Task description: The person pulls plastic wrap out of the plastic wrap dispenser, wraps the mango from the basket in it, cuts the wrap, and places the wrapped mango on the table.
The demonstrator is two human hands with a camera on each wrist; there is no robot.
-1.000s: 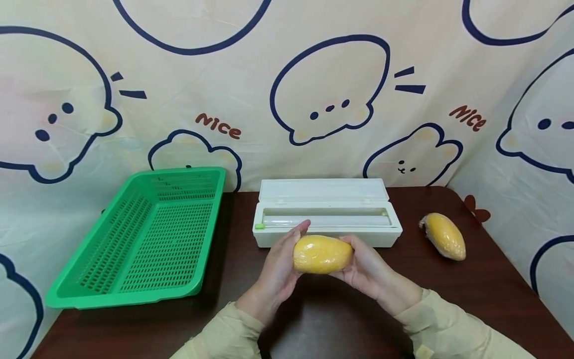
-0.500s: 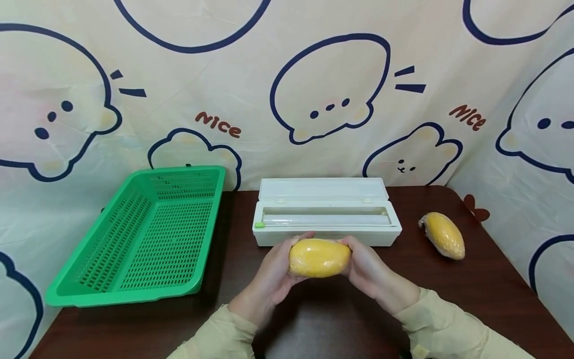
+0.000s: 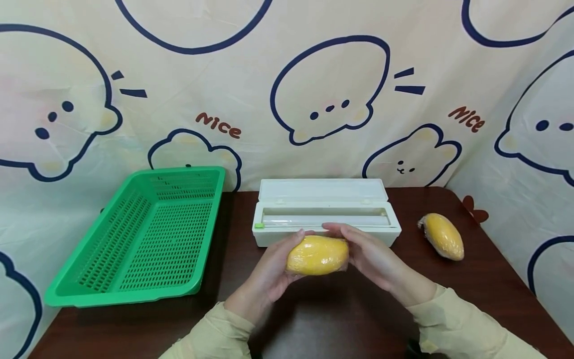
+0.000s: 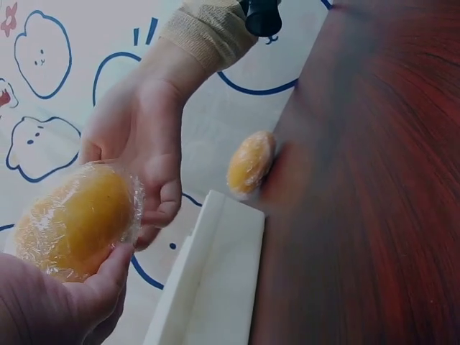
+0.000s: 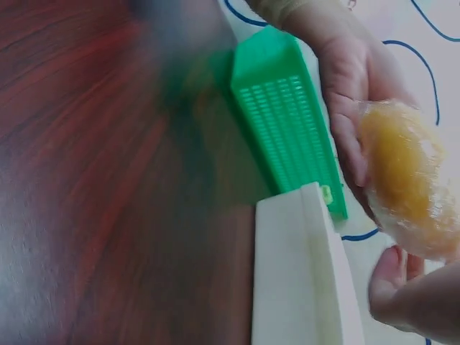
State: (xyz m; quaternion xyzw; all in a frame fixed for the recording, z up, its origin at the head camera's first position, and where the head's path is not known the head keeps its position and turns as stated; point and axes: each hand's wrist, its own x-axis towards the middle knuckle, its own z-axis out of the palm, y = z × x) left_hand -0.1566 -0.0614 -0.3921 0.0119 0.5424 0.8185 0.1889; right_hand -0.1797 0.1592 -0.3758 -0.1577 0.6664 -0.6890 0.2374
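Observation:
A yellow mango (image 3: 317,255) in clear plastic wrap is held above the table in front of the white wrap dispenser (image 3: 327,237). My left hand (image 3: 271,271) grips its left end, and in the left wrist view the thumb (image 4: 108,277) lies along the wrapped skin. At the other end is my right hand (image 3: 376,259), its fingers extended past the mango's far side, loosely bent and not closed round it. Loose film stands out at that end in the left wrist view. A second wrapped mango (image 3: 443,236) lies on the table at the right.
The dispenser's lid (image 3: 322,190) stands raised, with a film roll (image 3: 325,220) inside. To the left, a green plastic basket (image 3: 208,249) sits on the dark wooden table (image 3: 332,324). A printed cloth (image 3: 251,89) hangs behind.
The mango has shifted slightly left with my left hand. My right hand has loosened from its right end, and its fingers now reach out farther toward the dispenser.

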